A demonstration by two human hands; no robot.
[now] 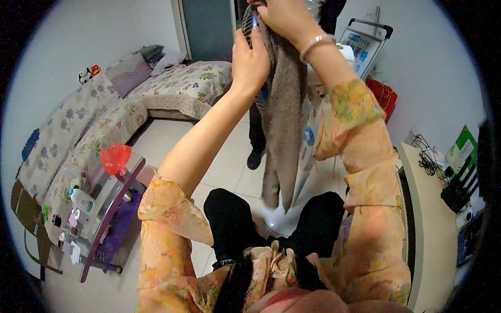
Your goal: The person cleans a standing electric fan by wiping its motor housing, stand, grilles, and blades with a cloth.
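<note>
A long grey-brown fuzzy cloth (284,94) hangs from the top of the view down between my knees. My right hand (286,20), a bracelet on its wrist, is closed on the upper end of the cloth. Just left and lower, my left hand (252,61) has its thumb and fingers closed around the edge of a wire grille (247,22), beside the cloth. The grille looks like part of a standing fan, mostly hidden by the cloth. A round white base (276,221) stands on the floor between my legs.
To the left are a glass-topped table (112,208) with a red plastic bag (116,159) and bottles, and a floral-covered sofa (193,86). On the right stands a pale desk (430,219) with a black router (459,190). Another person's dark leg and shoe (254,158) are ahead.
</note>
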